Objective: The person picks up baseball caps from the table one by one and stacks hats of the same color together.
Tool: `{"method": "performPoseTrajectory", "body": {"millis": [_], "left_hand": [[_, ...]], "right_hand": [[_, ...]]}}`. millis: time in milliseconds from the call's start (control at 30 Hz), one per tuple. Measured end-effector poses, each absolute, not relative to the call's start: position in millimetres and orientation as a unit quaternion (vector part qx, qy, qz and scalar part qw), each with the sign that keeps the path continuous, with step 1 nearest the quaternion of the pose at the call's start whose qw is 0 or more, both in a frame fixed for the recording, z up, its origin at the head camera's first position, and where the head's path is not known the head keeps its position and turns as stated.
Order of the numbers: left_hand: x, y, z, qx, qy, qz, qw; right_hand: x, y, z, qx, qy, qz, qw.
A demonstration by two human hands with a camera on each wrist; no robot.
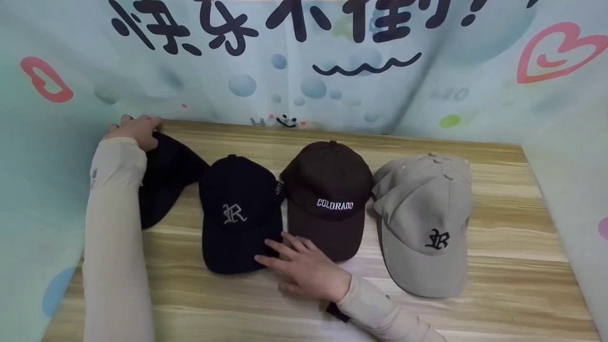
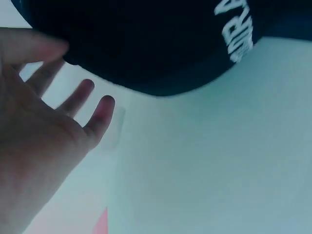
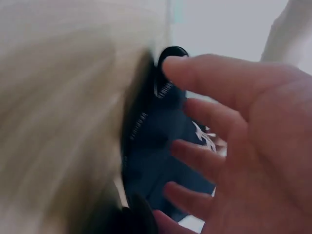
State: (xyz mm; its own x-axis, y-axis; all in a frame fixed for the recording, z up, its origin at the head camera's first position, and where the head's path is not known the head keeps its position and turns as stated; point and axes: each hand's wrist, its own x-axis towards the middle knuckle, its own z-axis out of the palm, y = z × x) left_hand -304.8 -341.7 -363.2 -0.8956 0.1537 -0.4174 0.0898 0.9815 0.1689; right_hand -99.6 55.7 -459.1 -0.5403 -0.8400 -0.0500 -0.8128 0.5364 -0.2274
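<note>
My left hand is at the far left by the crown of a dark cap. In the left wrist view, the thumb lies over the cap's edge and a finger passes behind it; the other fingers are spread. White lettering shows on this cap, and my sleeve partly covers it from above. My right hand has its fingers loosely extended at the brim of a navy cap with a grey R. Whether those fingertips touch it is hard to tell.
A dark brown COLORADO cap stands right of the navy one, then a grey cap with a black R. They stand in a row on a wood-grain table. Printed fabric rises behind and at both sides.
</note>
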Motion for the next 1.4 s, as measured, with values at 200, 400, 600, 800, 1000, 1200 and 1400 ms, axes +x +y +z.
{"method": "performPoseTrajectory", "body": {"millis": [200, 400, 600, 800, 1000, 1200, 1400], "left_hand": [[-303.0, -345.7, -352.4, 0.073, 0.968, 0.092, 0.221], [-294.3, -349.1, -335.4, 0.096, 0.978, 0.1, 0.154], [-282.8, -356.3, -318.6, 0.11, 0.975, 0.164, 0.099], [-273.9, -346.6, -302.6, 0.147, 0.972, 0.177, 0.045], [-261.4, -329.5, -276.1, 0.186, 0.972, 0.141, 0.033], [-243.4, -308.0, -244.0, 0.227, 0.969, 0.096, 0.021], [-227.3, -289.2, -223.8, 0.258, 0.963, 0.077, 0.019]], "right_hand": [[-100.3, 44.6, -461.6, -0.448, 0.888, -0.071, 0.078], [-106.1, 33.5, -461.9, -0.44, 0.893, -0.052, 0.075], [-113.2, 28.5, -461.4, -0.441, 0.891, -0.064, 0.082], [-119.6, 35.8, -458.2, -0.44, 0.888, -0.099, 0.094], [-128.5, 51.5, -450.0, -0.438, 0.882, -0.157, 0.075], [-133.0, 65.6, -440.2, -0.432, 0.883, -0.181, 0.014], [-133.7, 80.5, -428.0, -0.417, 0.888, -0.195, -0.007]]}}
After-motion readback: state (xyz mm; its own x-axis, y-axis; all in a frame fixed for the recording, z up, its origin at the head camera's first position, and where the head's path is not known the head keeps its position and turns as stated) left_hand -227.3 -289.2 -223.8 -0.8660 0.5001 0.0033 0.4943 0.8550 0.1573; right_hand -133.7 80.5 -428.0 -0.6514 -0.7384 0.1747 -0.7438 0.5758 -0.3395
